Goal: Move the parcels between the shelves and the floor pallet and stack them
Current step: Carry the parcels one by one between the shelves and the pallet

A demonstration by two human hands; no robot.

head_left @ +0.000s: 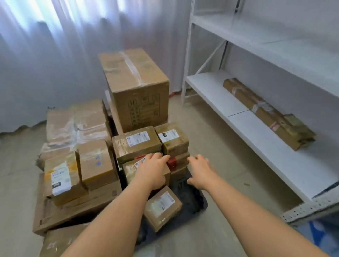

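A: Start at the hands. What is each grip doing?

B: The left hand lies palm-down on a small parcel in the middle of the pile, fingers curled over its far top edge. It touches the box, but whether the grip has closed on it I cannot tell. The right hand hangs spread and wide, holding nothing, just at 3 o'clock of that parcel, beside a stack with red tape.

A: What sits around them?

B: At 12 o'clock of the left hand, two labelled parcels stand side by side: a wider one and a squarer one to its right. Beyond them, farther at 12, rises a big carton, the tallest thing there. At 6 o'clock, between the forearms, a small labelled box lies tilted on the dark pallet.

A: And to the left?

B: At 9 o'clock two upright boxes stand touching, one with a white label, one plainer, both on a flat wide carton. Behind them, at 10 o'clock, are flat parcels under clear wrap.

A: The shelves?

B: White shelving runs along 2 to 3 o'clock. On its lower board lies one long parcel, well apart from the pile. A pale curtain hangs behind everything.
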